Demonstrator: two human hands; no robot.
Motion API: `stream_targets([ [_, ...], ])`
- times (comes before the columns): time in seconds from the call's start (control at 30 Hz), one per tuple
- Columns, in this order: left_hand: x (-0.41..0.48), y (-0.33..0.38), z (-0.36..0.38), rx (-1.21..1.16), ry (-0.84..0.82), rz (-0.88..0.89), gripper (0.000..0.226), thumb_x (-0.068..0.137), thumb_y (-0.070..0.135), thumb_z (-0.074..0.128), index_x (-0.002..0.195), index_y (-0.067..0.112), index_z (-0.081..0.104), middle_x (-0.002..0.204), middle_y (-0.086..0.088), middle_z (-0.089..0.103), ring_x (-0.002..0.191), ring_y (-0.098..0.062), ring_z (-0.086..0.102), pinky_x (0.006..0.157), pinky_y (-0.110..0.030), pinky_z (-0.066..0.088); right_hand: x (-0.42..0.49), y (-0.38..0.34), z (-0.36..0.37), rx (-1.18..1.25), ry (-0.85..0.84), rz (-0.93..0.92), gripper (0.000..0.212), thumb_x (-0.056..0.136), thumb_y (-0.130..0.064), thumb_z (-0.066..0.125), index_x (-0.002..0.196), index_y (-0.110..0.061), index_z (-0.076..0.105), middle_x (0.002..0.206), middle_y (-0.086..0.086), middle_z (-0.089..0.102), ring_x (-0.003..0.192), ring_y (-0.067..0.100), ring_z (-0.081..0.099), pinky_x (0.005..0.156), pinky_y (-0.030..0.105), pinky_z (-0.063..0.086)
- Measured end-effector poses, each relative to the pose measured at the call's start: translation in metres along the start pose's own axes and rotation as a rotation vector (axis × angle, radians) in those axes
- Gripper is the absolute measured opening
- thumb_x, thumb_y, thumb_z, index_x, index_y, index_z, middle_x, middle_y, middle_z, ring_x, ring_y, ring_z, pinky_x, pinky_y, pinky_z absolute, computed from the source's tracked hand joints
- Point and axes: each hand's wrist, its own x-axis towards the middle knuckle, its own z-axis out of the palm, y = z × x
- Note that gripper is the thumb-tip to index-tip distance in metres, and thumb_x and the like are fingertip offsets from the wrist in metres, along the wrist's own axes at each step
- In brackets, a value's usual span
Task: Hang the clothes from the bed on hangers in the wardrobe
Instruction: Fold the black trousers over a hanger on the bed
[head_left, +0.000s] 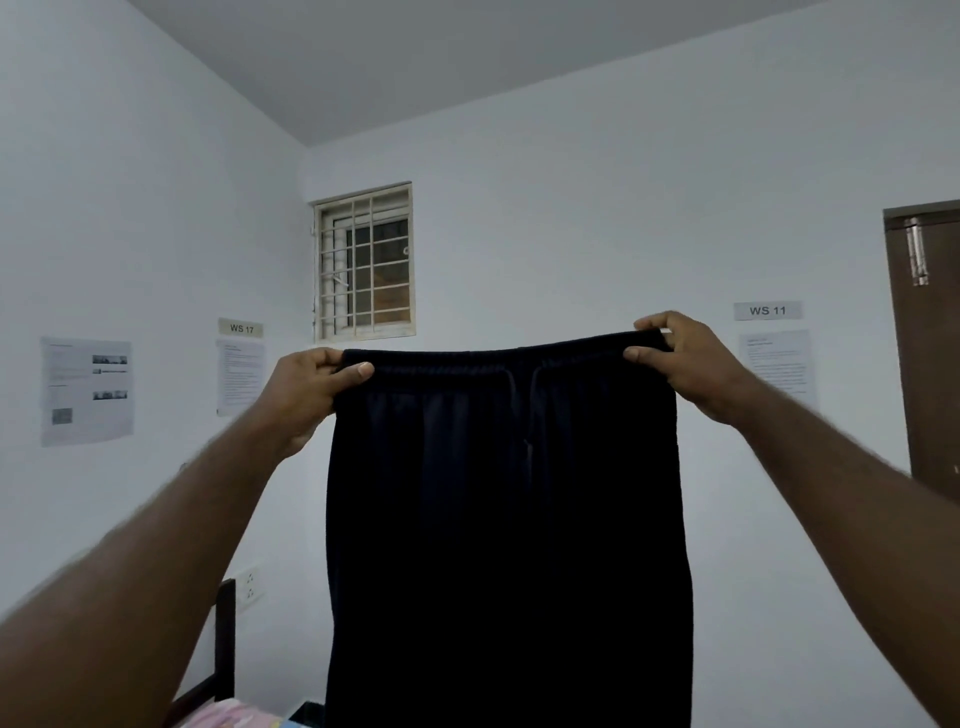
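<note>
Left hand (306, 387) and right hand (691, 364) pinch soft dark trousers (509, 545) by gathered waistband (467, 361)

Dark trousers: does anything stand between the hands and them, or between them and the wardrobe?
Nothing stands between the hands and the dark trousers: the left hand and the right hand each grip one end of the waistband, holding them up. No wardrobe or hanger is in view, so that path cannot be judged.
</note>
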Motion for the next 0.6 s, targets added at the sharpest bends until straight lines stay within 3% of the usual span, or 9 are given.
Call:
stream_targets([
  [0.07,-0.003,-0.004,-0.003,-0.120,-0.024,-0.056,0.015,0.089,0.007,0.063,0.103,0.001,0.064,0.094,-0.010,0.071,0.085,-0.016,0.070,0.069,-0.022,0.058,-0.004,-0.001,-0.001,0.115,-0.004,0.020,0.021,0.088,-0.006,0.069,0.108,-0.006,0.064,0.099,0.010,0.071,0.090,0.019,0.070,0.071,0.021,0.056],
  [0.2,-0.010,-0.025,-0.012,-0.269,-0.086,-0.159,0.018,0.094,0.010,0.056,0.107,0.000,0.062,0.097,-0.011,0.071,0.086,-0.014,0.071,0.071,-0.021,0.058,-0.015,0.015,-0.003,0.407,-0.134,0.177,0.032,0.082,-0.008,0.069,0.112,0.002,0.064,0.106,0.016,0.071,0.095,0.022,0.071,0.077,0.024,0.058],
  [0.27,-0.012,-0.041,-0.010,-0.216,-0.057,-0.228,0.016,0.094,0.010,0.057,0.103,-0.003,0.063,0.097,-0.013,0.069,0.079,-0.014,0.071,0.067,-0.021,0.058,-0.020,0.028,0.006,0.361,-0.134,0.296,0.027,0.082,-0.005,0.070,0.107,0.005,0.064,0.104,0.020,0.070,0.083,0.021,0.071,0.072,0.025,0.059],
  [0.37,-0.017,-0.063,0.006,-0.095,0.132,-0.303,0.020,0.089,0.008,0.067,0.096,-0.010,0.064,0.095,-0.020,0.068,0.075,-0.020,0.070,0.063,-0.025,0.059,-0.033,0.046,0.034,0.173,0.005,0.405,0.016,0.077,0.000,0.077,0.086,0.003,0.065,0.090,0.022,0.068,0.066,0.022,0.068,0.060,0.028,0.060],
  [0.47,-0.037,-0.077,0.031,-0.021,0.244,-0.264,0.024,0.084,0.011,0.074,0.094,-0.010,0.066,0.091,-0.021,0.071,0.079,-0.028,0.070,0.068,-0.033,0.059,-0.057,0.057,0.065,0.187,0.139,0.387,0.021,0.074,-0.002,0.081,0.086,0.005,0.066,0.087,0.021,0.071,0.071,0.027,0.069,0.067,0.035,0.061],
  [0.6,-0.083,-0.087,0.066,-0.085,0.274,-0.234,0.014,0.086,0.012,0.073,0.087,-0.002,0.068,0.083,-0.016,0.073,0.077,-0.026,0.072,0.071,-0.035,0.059,-0.107,0.055,0.108,0.285,0.169,0.371,0.019,0.075,-0.005,0.081,0.089,-0.001,0.069,0.086,0.015,0.073,0.076,0.026,0.072,0.067,0.036,0.060],
])
